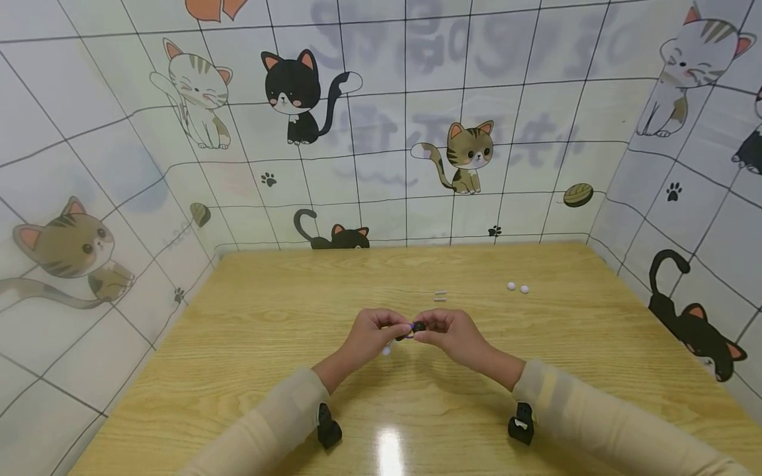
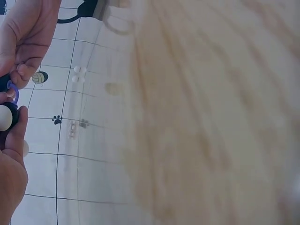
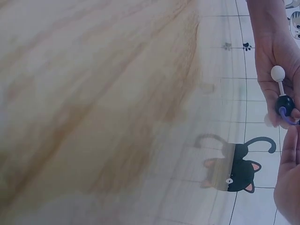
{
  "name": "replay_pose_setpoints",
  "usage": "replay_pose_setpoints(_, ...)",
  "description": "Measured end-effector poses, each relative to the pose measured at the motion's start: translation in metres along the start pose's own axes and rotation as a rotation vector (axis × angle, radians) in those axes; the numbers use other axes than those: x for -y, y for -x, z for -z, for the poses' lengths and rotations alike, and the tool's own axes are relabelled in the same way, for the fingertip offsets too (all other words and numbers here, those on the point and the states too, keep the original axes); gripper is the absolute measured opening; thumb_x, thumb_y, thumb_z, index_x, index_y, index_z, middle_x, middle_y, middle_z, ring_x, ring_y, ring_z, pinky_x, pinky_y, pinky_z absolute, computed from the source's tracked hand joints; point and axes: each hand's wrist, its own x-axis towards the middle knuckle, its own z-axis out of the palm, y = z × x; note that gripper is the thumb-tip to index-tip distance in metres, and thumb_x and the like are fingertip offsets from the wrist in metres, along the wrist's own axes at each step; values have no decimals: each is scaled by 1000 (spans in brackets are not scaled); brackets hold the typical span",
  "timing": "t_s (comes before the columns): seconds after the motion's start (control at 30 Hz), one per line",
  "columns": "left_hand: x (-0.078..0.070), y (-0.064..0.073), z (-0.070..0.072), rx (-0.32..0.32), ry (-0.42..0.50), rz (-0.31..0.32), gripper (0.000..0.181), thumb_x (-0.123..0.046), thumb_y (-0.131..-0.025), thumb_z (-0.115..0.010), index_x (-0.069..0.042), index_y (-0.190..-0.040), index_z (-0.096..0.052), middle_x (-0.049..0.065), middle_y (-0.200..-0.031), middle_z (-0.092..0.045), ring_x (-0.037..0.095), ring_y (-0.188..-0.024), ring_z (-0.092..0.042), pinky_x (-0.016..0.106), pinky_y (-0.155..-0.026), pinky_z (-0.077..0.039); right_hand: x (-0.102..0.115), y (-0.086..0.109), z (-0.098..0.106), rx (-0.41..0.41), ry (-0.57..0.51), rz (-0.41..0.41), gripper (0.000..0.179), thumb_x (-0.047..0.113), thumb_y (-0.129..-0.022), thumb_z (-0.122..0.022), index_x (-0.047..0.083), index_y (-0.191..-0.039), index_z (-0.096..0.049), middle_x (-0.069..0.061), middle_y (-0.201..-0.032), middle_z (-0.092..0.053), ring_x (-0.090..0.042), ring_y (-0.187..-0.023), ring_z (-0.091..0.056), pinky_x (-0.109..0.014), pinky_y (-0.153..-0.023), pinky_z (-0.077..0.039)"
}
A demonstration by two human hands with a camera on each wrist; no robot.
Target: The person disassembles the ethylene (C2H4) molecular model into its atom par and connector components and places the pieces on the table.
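Two round black balls [image 1: 419, 326], joined by a curved purple link [image 3: 287, 118], are held above the wood-grained surface [image 1: 286, 284], one pinched by the left grip [image 1: 374, 334], one by the right grip [image 1: 455, 334]. Their axis is slanted from near left to far right; a white ball [image 3: 277, 73] on a straight stick [image 3: 281, 88] is pointed near-left. Beyond, two loose white balls [image 1: 511, 285] and two parallel short rods [image 1: 440, 292] are set down.

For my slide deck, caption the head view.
Left hand and right hand hold small black balls and a curved purple connector over a glossy yellowish wooden table.
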Motion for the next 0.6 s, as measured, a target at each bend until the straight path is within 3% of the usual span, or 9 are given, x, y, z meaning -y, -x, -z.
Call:
replay_pose_setpoints(0.27, -1, 1, -1, -26, 32, -6, 11, 0, -92, -66, 10, -90, -71, 19, -87, -71, 20, -77, -65, 28, -71, -53, -1, 2, -4, -58, -29, 0, 20, 12, -89, -72, 0, -105, -69, -10, -93, -68, -39, -84, -64, -46, -75, -54)
replay_pose_setpoints(0.6, -1, 2, -1, -47, 112, 13, 12, 2, -91, -65, 14, -91, -69, 21, -89, -70, 15, -78, -66, 28, -74, -54, -1, 3, -11, -106, -77, -26, 22, 12, -89, -72, -2, -107, -69, -12, -88, -66, -36, -82, -62, -41, -74, -53)
